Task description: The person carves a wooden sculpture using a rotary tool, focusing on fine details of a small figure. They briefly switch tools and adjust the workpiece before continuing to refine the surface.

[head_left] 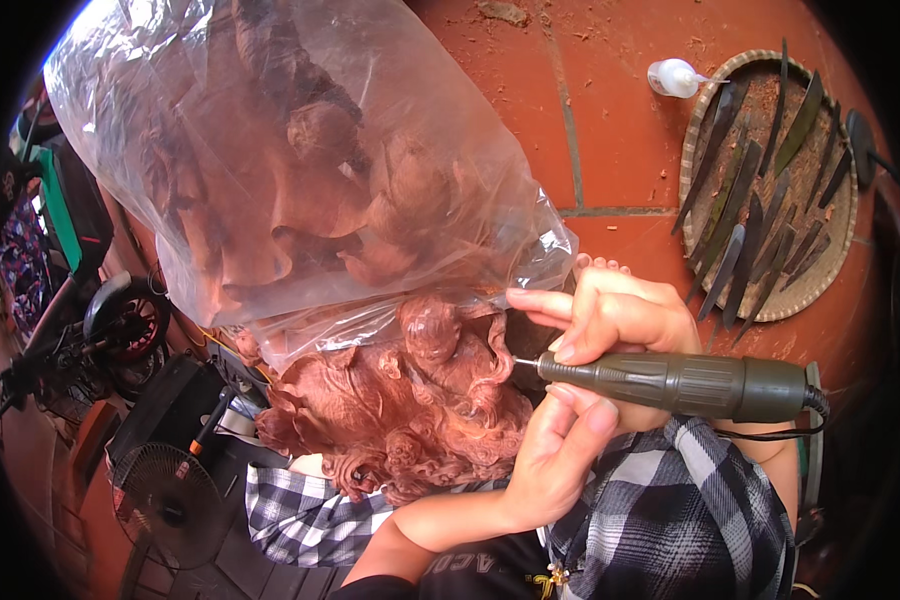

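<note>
A reddish-brown wood carving [430, 400] with small figures and curling relief lies in front of me. Clear plastic sheeting [370, 180] covers its far part, where larger carved shapes show through. My right hand [625, 315] grips a dark green rotary carving handpiece [670, 385] from above, with one finger stretched toward the carved figure. Lower down, my left hand [560, 450] closes around the front of the same handpiece, its thumb beside the grip. The thin metal bit points left, at the carving's right edge; whether it touches the wood I cannot tell.
A round woven basket [855, 225] of several dark chisel blades stands at the far right, beside a white squeeze bottle [675, 78]. Wood chips dot the red tile floor [610, 130]. At left are a small fan [170, 505] and a motorbike [125, 325]. A black cord trails from the handpiece.
</note>
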Demonstrator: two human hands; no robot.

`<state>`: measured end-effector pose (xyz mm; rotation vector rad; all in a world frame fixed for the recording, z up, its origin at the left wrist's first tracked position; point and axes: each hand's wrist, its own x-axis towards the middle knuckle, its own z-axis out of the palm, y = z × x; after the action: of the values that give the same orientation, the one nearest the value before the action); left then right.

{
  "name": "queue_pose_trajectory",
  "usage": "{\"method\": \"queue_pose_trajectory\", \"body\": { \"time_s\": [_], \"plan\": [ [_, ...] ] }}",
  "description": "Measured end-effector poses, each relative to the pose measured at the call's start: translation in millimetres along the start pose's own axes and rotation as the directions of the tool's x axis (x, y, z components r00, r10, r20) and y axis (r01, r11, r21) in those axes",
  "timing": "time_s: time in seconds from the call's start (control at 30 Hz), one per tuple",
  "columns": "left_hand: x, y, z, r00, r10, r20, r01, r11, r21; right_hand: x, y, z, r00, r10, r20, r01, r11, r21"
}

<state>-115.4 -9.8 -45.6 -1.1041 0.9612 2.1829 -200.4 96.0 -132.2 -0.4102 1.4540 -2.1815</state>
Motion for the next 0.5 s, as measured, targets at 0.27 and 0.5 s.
{"method": "queue_pose_trajectory", "body": {
  "time_s": [0.27,0.5],
  "plan": [
    [-4.6,7.6,0.4,0.999,0.034,0.018,-0.033,0.998,-0.058,5.7,-6.9,9.7,0.998,0.056,0.015,-0.056,0.998,0.005],
    [-6.8,2.5,-5.0,1.000,-0.013,0.007,0.014,0.998,-0.063,6.1,-11.1,11.7,0.995,0.103,-0.002,-0.103,0.994,-0.040]
  ]
}}
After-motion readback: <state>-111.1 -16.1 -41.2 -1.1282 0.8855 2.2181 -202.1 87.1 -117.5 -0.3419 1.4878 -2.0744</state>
